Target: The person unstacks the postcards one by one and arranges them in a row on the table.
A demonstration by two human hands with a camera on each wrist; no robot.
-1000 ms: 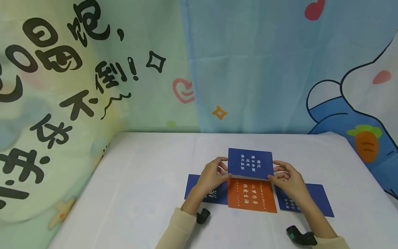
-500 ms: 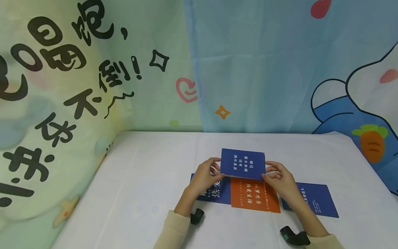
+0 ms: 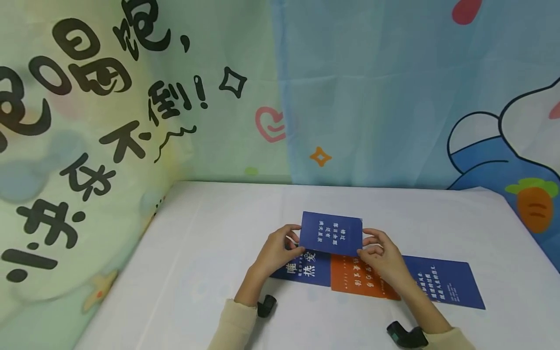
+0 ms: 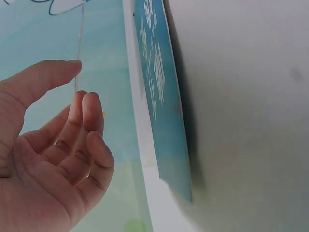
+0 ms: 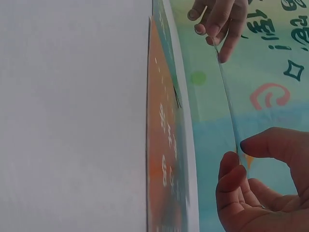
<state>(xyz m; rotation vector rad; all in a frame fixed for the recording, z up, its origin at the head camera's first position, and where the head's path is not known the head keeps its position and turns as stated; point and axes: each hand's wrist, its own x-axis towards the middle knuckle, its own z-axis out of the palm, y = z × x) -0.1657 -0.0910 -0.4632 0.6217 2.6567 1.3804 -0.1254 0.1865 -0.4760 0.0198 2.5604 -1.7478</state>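
Note:
A blue card [image 3: 331, 228] with white writing is held up by both hands over a row of cards. My left hand [image 3: 274, 249] pinches its left edge and my right hand [image 3: 384, 256] pinches its right edge. Both wrist views show the held card [image 5: 228, 96] edge-on, as a thin line between thumb and fingertips. Beneath it on the table lie a blue card [image 3: 321, 276] at left, an orange card [image 3: 350, 284] in the middle and another blue card [image 3: 459, 284] at right. The held card covers the upper part of the orange one, and my right hand hides some of the row.
The table [image 3: 210, 233] has a white cover. Behind it hangs a printed cloth [image 3: 376, 107] with cartoon shapes, and large black characters mark its left side. A black wrist camera [image 3: 267, 306] sits at the left wrist, another [image 3: 407, 335] at the right.
Both hands have carried the held blue card leftward over the row, towards the left blue card. The head view has also turned slightly left. The cards on the table lie as before.

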